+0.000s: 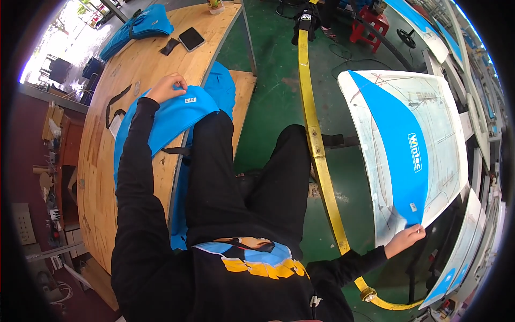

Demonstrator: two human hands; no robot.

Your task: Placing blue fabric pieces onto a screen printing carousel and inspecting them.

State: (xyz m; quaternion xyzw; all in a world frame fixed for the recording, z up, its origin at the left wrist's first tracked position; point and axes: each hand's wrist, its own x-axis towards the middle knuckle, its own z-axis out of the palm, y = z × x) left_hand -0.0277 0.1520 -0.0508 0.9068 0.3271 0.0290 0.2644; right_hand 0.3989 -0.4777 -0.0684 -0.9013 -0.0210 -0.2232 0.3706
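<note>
My left hand (pixel 168 87), fingers curled together, grips the upper edge of a blue fabric panel (pixel 174 119). That panel lies partly on the wooden table (pixel 107 155) and reaches over its edge toward my knee; a small pale label shows on it. At the right, my right hand (pixel 406 240) pinches the lower tip of a crescent-shaped blue fabric piece (pixel 394 134). The piece lies along a white, scuffed board (pixel 442 129) marked with many thin lines, and bears a white print and a small label.
A yellow curved rail (pixel 311 112) runs between my legs and the board. More blue fabric (pixel 221 88) sits below the table's edge. On the table are a bundle of blue fabric (pixel 140 29), a phone-like dark device (pixel 191 39) and a black strap (pixel 113 102). A red stool (pixel 370 27) stands far back.
</note>
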